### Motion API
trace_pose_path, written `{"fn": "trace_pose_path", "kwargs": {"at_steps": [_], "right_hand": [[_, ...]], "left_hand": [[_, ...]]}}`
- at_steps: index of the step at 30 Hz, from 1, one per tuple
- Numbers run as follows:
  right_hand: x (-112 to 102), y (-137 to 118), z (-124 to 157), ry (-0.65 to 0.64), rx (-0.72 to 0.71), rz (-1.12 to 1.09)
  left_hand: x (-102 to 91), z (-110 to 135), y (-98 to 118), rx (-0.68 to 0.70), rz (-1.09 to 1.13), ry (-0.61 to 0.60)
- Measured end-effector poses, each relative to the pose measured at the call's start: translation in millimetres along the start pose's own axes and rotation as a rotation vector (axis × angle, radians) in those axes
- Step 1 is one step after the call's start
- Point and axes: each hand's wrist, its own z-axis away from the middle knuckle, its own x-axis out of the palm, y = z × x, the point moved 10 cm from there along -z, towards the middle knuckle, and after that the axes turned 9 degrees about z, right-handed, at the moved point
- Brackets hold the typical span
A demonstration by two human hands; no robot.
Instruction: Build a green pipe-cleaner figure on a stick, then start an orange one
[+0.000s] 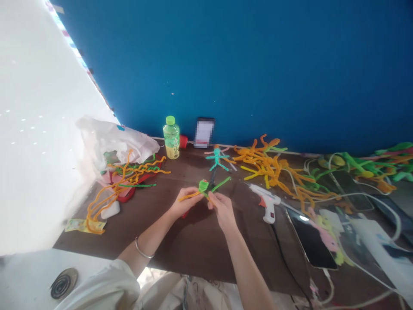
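Observation:
Between my hands is a small pipe-cleaner figure (203, 186) with a coiled green top. An orange strand sticks out from it to the left, and a green one slants up to the right. My left hand (187, 201) pinches its left side. On the right, my right hand (222, 207) grips its lower part with closed fingers. Just beyond stands or lies a turquoise pipe-cleaner figure (217, 159) with stretched limbs. Something dark shows behind the held figure, and a bit of red under my left hand; I cannot make out either.
A white glue gun (267, 203) lies right of my hands, its black cord trailing forward. Orange pipe-cleaner figures (271, 165) are heaped behind it. A phone (311, 241) is plugged in nearby. Loose orange pipe cleaners (97, 202), a plastic bag (129, 142) and a bottle (171, 140) are leftward.

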Motion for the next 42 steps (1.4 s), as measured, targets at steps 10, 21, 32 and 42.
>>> {"fn": "trace_pose_path", "kwargs": {"at_steps": [10,21,32,42], "right_hand": [[3,-3,4,-0.032,0.018,-0.025],[-20,-38,21,0.351,-0.360,0.410],[17,-71,50,0.220,-0.947,0.955],[29,-74,49,0.208,-0.978,1.101]], "left_hand": [[3.9,1,0,-0.027,-0.146,-0.066],[5.9,2,-8,-0.091,0.003,-0.047],[8.6,2,-4,-0.068,0.192,-0.022],[-0.4,0,-5,-0.049,0.154,0.029]]}}
